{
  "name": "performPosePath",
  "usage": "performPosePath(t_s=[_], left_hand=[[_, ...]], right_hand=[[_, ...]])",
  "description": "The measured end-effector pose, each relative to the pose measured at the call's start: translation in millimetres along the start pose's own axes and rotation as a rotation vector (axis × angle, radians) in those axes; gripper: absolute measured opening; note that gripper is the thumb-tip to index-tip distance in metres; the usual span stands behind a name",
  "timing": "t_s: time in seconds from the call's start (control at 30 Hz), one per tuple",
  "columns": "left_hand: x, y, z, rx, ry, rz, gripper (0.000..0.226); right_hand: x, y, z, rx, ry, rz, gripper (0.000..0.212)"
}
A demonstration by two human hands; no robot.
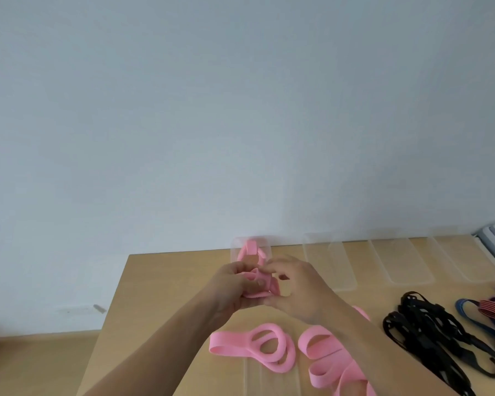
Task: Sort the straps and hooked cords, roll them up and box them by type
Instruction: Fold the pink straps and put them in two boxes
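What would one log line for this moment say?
hands: left hand and right hand rolling pink strap | box: holds pink strap | table: loose straps

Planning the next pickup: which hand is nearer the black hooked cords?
Right. The right hand is left of the black hooked cords, with table between; the left hand is farther left, pinching a pink strap.

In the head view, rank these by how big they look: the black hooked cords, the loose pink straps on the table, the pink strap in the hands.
1 and 2. loose pink straps and black hooked cords: too alike.
3. pink strap in the hands, partly hidden by fingers.
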State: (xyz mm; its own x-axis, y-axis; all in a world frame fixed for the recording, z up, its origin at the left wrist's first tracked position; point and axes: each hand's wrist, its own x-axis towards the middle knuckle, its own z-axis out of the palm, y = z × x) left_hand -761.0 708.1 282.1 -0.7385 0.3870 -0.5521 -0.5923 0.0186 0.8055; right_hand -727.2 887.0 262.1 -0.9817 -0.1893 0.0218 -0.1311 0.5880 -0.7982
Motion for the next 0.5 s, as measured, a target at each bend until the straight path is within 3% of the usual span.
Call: performPosePath(t_s=[0.1, 0.33, 0.5], left_hand=[[11, -4, -1, 0.002, 0.029, -0.034, 0.026], [28, -8, -8, -0.001, -0.029, -0.070, 0.021], [48, -13, -21, 0.152, 0.019, -0.092, 0.019]], right_hand=[[6, 16, 8, 0.041, -0.046, 0.052, 0.073], [25, 39, 19, 0.155, -0.023, 0.102, 0.051], [42, 53, 23, 0.136, -0.029, 0.121, 0.045]])
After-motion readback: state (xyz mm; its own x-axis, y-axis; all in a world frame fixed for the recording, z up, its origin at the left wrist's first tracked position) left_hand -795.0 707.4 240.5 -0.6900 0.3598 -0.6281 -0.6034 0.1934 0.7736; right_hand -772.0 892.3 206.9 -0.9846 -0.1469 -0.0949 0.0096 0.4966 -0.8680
